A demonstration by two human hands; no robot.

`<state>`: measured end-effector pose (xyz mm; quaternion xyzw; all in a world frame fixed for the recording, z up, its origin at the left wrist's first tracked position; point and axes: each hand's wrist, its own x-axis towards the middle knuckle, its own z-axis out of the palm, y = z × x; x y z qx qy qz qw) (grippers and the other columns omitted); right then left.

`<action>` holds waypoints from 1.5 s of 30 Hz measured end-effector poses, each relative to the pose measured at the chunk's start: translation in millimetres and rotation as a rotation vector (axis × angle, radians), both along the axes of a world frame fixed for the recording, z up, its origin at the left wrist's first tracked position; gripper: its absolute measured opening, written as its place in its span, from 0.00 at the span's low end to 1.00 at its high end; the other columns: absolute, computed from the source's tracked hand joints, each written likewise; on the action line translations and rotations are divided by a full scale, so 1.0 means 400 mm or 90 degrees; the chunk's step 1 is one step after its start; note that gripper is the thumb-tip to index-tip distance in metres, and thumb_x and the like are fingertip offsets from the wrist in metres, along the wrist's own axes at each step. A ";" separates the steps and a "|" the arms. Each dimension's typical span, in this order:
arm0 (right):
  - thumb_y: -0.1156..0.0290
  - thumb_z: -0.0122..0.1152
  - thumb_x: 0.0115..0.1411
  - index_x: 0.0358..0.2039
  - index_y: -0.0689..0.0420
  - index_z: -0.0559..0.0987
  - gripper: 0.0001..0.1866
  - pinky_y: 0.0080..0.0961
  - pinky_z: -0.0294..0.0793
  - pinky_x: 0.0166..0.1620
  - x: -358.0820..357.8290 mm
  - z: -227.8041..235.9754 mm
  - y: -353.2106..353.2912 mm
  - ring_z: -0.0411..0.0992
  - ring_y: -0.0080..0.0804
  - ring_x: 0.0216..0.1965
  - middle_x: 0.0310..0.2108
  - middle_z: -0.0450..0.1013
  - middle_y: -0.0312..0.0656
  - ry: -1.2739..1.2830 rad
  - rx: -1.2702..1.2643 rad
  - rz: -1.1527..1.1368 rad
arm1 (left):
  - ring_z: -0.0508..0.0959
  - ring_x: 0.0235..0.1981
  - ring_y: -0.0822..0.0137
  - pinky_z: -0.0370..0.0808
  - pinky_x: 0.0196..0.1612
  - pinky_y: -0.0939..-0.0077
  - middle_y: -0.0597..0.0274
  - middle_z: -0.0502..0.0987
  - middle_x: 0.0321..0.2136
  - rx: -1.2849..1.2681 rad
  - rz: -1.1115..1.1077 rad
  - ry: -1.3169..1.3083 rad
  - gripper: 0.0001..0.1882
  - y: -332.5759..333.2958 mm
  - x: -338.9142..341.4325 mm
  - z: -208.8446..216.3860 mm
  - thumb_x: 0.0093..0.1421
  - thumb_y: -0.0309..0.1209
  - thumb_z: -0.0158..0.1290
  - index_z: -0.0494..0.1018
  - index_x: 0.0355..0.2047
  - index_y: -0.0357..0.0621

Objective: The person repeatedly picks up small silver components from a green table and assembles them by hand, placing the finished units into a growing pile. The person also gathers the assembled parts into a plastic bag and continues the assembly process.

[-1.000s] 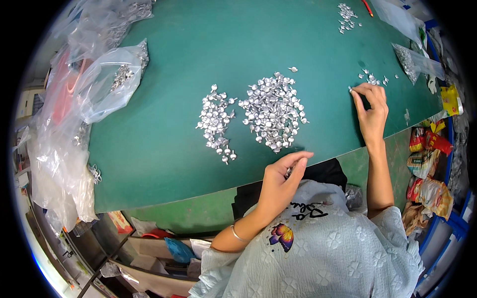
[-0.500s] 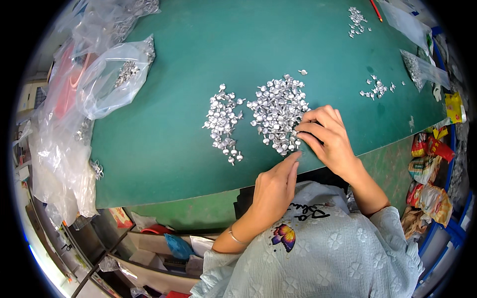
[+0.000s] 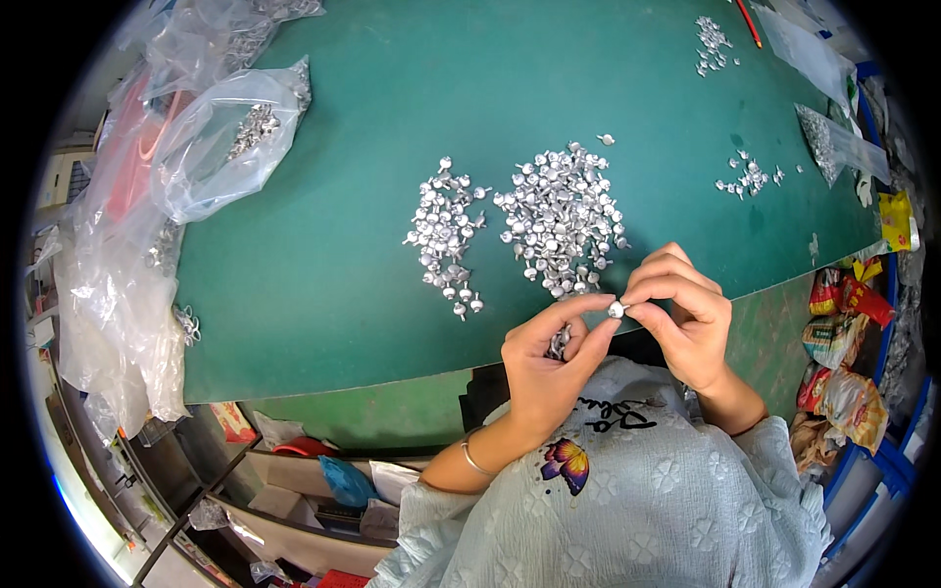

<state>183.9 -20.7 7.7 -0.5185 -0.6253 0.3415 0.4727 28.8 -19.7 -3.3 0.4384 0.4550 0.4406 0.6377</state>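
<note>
Between the fingertips of both hands is one small round silver metal piece (image 3: 617, 310) with a short stem. My left hand (image 3: 551, 367) pinches it from the left, and more silver pieces (image 3: 559, 342) show inside its curled fingers. From the right, my right hand (image 3: 686, 323) grips the same piece between thumb and forefinger. Just beyond the hands, a large heap of such silver pieces (image 3: 564, 216) lies on the green table (image 3: 353, 284). A smaller, narrower heap (image 3: 444, 230) sits to its left.
Clear plastic bags (image 3: 230, 147) with silver parts cover the table's left side. Small groups of pieces (image 3: 750, 177) lie at the right, another group (image 3: 712, 46) farther back near a red pencil (image 3: 749, 22). A filled bag (image 3: 821, 142) rests by the right edge; colourful packets (image 3: 848, 392) stand beyond.
My right hand has left the large heap and come back toward me, meeting my left hand. My left hand has turned, showing pieces in its fingers, and both now pinch one piece.
</note>
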 end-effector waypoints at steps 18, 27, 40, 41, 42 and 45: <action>0.82 0.64 0.43 0.26 0.64 0.79 0.07 0.25 0.67 0.33 0.006 0.019 -0.011 0.68 0.32 0.30 0.26 0.73 0.41 0.033 -0.010 0.022 | 0.56 0.17 0.86 0.53 0.21 0.90 0.77 0.61 0.15 0.023 -0.020 -0.035 0.11 -0.007 -0.001 0.012 0.48 0.15 0.55 0.75 0.34 0.35; 0.81 0.65 0.44 0.26 0.63 0.77 0.06 0.27 0.66 0.36 0.017 0.012 -0.009 0.68 0.34 0.30 0.26 0.74 0.41 0.017 -0.022 0.045 | 0.57 0.18 0.86 0.53 0.21 0.90 0.76 0.63 0.16 -0.014 -0.040 -0.035 0.09 -0.007 0.000 0.012 0.50 0.16 0.55 0.75 0.33 0.36; 0.75 0.62 0.50 0.29 0.59 0.77 0.05 0.27 0.63 0.41 0.264 -0.082 0.066 0.69 0.35 0.34 0.28 0.73 0.39 -0.559 0.114 -0.384 | 0.56 0.16 0.84 0.53 0.20 0.87 0.75 0.58 0.13 -0.001 -0.123 0.119 0.12 -0.021 -0.035 -0.045 0.51 0.24 0.59 0.74 0.37 0.41; 0.74 0.62 0.50 0.30 0.58 0.77 0.06 0.28 0.62 0.42 0.276 -0.088 0.070 0.69 0.35 0.36 0.30 0.73 0.39 -0.618 0.127 -0.379 | 0.56 0.16 0.84 0.54 0.20 0.87 0.74 0.58 0.13 0.001 -0.114 0.138 0.12 -0.020 -0.041 -0.045 0.50 0.24 0.59 0.74 0.37 0.41; 0.74 0.62 0.50 0.31 0.58 0.77 0.07 0.29 0.62 0.43 0.277 -0.093 0.065 0.68 0.35 0.37 0.32 0.73 0.38 -0.635 0.112 -0.386 | 0.56 0.16 0.83 0.55 0.19 0.86 0.73 0.59 0.13 0.022 -0.117 0.166 0.13 -0.018 -0.046 -0.044 0.50 0.24 0.59 0.74 0.37 0.41; 0.74 0.63 0.48 0.35 0.57 0.76 0.12 0.31 0.61 0.45 0.198 -0.070 0.056 0.66 0.37 0.44 0.40 0.70 0.38 -0.616 0.066 -0.346 | 0.59 0.14 0.78 0.59 0.18 0.82 0.68 0.62 0.13 0.107 -0.118 0.244 0.13 -0.021 -0.052 -0.050 0.50 0.23 0.58 0.74 0.38 0.42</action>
